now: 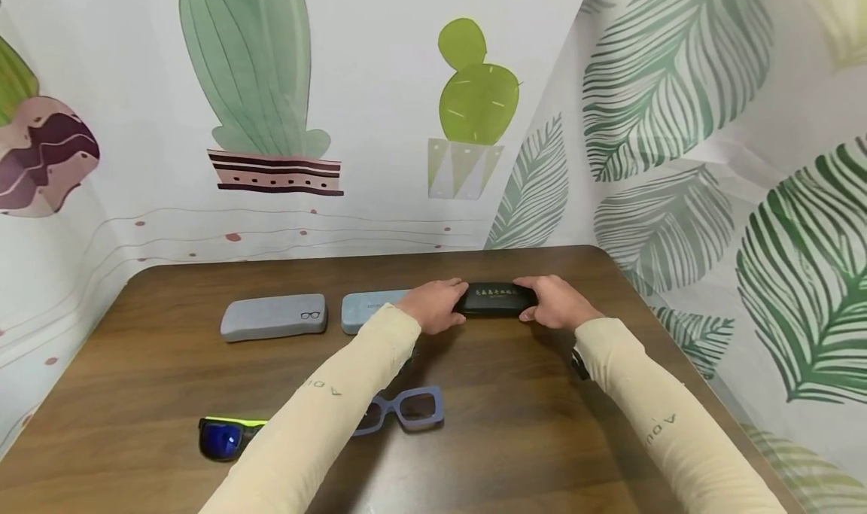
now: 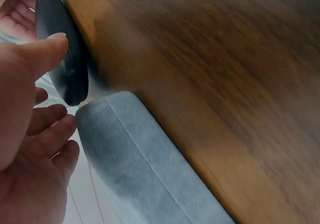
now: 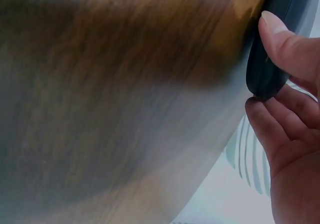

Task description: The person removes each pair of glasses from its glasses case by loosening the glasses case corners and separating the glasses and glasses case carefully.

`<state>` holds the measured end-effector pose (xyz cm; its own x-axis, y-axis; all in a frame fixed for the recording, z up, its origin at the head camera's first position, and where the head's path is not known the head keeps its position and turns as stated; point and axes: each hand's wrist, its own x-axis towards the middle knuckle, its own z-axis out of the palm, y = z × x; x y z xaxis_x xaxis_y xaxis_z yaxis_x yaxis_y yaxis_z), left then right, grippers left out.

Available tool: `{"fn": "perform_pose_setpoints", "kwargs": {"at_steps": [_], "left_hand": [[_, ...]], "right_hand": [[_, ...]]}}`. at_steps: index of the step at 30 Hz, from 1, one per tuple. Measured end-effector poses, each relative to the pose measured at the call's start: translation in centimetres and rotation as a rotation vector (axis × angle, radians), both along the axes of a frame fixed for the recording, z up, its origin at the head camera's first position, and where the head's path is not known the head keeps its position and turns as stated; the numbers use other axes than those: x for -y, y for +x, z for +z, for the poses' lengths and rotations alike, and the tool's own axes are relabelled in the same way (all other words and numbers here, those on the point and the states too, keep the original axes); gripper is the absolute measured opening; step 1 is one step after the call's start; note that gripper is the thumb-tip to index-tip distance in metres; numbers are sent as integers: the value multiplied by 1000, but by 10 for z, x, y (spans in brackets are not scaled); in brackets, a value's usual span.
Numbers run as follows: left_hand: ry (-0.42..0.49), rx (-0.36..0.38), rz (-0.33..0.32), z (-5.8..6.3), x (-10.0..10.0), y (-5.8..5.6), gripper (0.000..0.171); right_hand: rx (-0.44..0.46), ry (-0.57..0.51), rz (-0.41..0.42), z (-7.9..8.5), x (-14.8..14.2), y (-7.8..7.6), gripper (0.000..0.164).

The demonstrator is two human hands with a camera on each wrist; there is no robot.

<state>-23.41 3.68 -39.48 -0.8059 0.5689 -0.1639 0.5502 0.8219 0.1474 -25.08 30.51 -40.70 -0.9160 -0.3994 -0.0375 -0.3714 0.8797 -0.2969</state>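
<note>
A black glasses case (image 1: 500,303) with gold lettering lies near the table's back edge, between both hands. My left hand (image 1: 433,307) holds its left end, and the thumb (image 2: 50,53) lies along the front side in the left wrist view. At the opposite end, my right hand (image 1: 558,303) grips the case with the thumb in front and fingers around the tip, as the right wrist view shows. Just left of it sits a light blue glasses case (image 1: 369,309), partly hidden by my left hand and sleeve.
A grey glasses case (image 1: 274,318) lies farther left in the same row. Nearer me on the wooden table (image 1: 515,439) are blue-framed glasses (image 1: 418,409) and sunglasses with blue lenses (image 1: 221,439), both partly covered by my left sleeve. A patterned wall covering (image 1: 379,123) rises behind.
</note>
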Motion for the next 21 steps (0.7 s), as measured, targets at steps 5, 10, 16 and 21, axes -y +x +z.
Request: {"fn": "perform_pose_setpoints", "kwargs": {"at_steps": [5, 10, 16, 21], "left_hand": [[-2, -24, -3, -2, -8, -1, 67], [12, -41, 15, -2, -12, -1, 66], [-52, -63, 42, -7, -15, -3, 70], [-69, -90, 24, -10, -20, -5, 68]], "right_hand": [[-28, -13, 2, 0, -3, -1, 66], [-49, -20, 3, 0, -4, -2, 64], [-51, -25, 18, -2, 1, -3, 63], [-61, -34, 25, -1, 2, -2, 63]]}}
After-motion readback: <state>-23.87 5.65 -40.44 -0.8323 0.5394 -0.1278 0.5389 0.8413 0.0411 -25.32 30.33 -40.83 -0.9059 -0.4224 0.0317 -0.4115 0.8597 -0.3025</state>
